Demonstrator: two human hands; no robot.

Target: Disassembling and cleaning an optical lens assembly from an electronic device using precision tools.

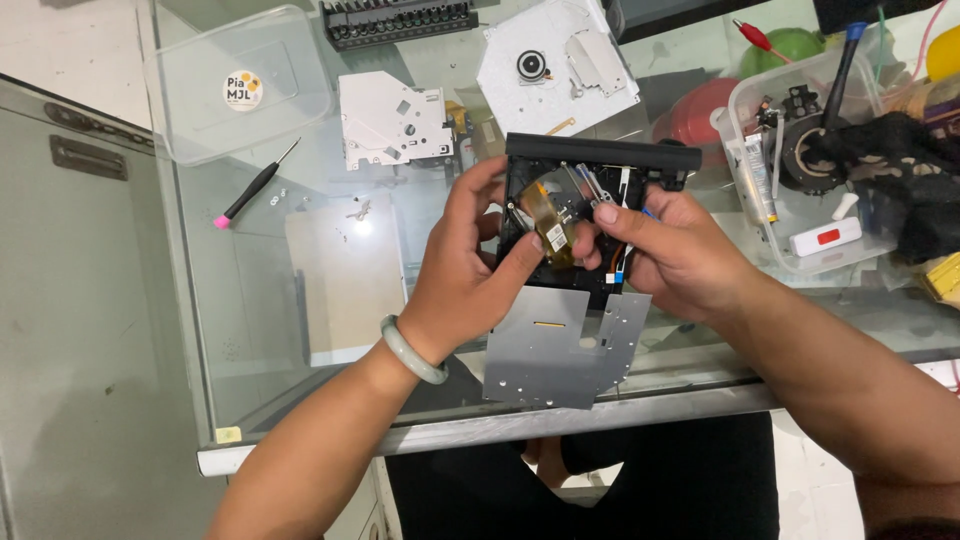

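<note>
The black optical drive frame sits above the glass table at centre, gripped from nine o'clock by the left hand (pale bangle on its wrist) and from three o'clock by the right hand, whose fingers pinch its amber ribbon cable, a grey metal cover plate lying at six o'clock.

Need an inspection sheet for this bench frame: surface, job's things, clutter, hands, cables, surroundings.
Surface: glass tabletop.
Job's things: black drive chassis held up in both hands; orange flex ribbon at the fingers.
Clutter: grey metal cover, two white metal plates, pink-tipped screwdriver, clear lid, parts tub.
Hands: left hand and right hand grip the chassis.
Cables: red probe.
Surroundings: grey cabinet on the left.
</note>
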